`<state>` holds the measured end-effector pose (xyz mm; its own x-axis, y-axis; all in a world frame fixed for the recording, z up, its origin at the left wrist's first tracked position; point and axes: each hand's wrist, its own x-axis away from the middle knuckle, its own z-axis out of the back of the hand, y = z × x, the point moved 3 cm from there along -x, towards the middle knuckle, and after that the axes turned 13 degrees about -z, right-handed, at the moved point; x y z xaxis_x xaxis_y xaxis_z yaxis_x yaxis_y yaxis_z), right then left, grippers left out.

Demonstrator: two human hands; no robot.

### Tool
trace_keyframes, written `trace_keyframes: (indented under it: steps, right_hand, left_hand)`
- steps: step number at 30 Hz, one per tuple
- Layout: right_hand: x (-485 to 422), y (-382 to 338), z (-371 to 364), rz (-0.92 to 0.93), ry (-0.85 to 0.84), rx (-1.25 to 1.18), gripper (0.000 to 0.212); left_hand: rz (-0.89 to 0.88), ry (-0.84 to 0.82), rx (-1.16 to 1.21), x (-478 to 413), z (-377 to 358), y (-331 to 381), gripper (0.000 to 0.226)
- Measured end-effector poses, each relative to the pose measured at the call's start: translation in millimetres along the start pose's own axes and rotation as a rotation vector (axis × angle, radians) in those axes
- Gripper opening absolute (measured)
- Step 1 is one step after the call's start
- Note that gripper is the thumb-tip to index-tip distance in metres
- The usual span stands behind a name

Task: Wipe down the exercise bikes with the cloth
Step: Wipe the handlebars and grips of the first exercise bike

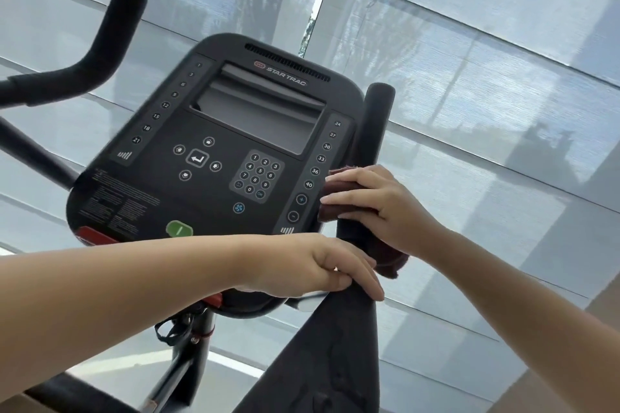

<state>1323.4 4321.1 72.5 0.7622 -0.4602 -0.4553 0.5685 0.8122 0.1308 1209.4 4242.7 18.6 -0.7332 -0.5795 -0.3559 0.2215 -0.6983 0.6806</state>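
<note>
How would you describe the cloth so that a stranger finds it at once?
Start at the black console and go to the upright handlebar on its right. The right hand wraps the cloth around that bar. It is dark maroon, the only soft thing among black parts.

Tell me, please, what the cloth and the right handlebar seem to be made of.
Cloth: looks like soft woven fabric, dark maroon, matte; it folds and bunches under the right hand. Right handlebar: its upright part seems covered in black foam or rubber, matte with a rounded end; which one, the picture cannot settle.
</note>
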Motion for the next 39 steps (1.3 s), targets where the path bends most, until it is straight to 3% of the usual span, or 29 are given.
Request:
trace_keyframes:
  steps: [4, 6, 8, 11, 16, 18, 24, 27, 34, 39]
  right_hand:
    - [-12.1, 3.9, 5.8, 0.095, 0.078, 0.230, 0.027]
    - [-29.4, 10.8, 14.3, 0.222, 0.213, 0.519, 0.023]
    - [-46.7, 15.6, 25.2, 0.203, 0.363, 0.643, 0.022]
    - [-51.0, 14.3, 30.9, -0.028, 0.458, 0.360, 0.021]
    - [-13.7, -0.1, 6.3, -0.123, 0.031, -0.056, 0.024]
    - [-0.2, -6.6, 5.8, -0.180, -0.015, -0.157, 0.025]
    - [29.2, -38.3, 19.3, -0.259, -0.154, -0.349, 0.027]
    - [48.2, -61.4, 16.5, -0.265, -0.215, -0.393, 0.026]
    - [71.1, -82.6, 18.8, -0.385, -0.063, -0.396, 0.028]
    - [112.2, -101.7, 17.6, -0.451, 0.177, -0.404, 0.030]
  left_hand:
    - [0.037, -0.005, 0.023, 2.9, 0.8, 3.1, 0.039]
    - [0.057, 0.004, 0.037, 4.1, 0.7, 4.5, 0.041]
    - [0.071, 0.009, 0.028, 5.0, -0.1, 6.7, 0.042]
    - [0.093, 0.001, -0.022, 8.6, -0.4, 12.3, 0.042]
    - [0.150, -0.033, -0.092, 28.7, 0.1, 26.5, 0.035]
    - [0.174, -0.060, -0.174, 40.0, -2.5, 31.8, 0.036]
    - [0.267, -0.092, -0.408, 69.8, -17.6, 59.3, 0.091]
    - [0.276, -0.095, -0.523, 82.6, -28.4, 68.4, 0.106]
    - [0.183, 0.022, -0.749, 108.8, -57.4, 74.9, 0.118]
    - [0.131, 0.145, -0.759, 119.7, -69.4, 69.3, 0.106]
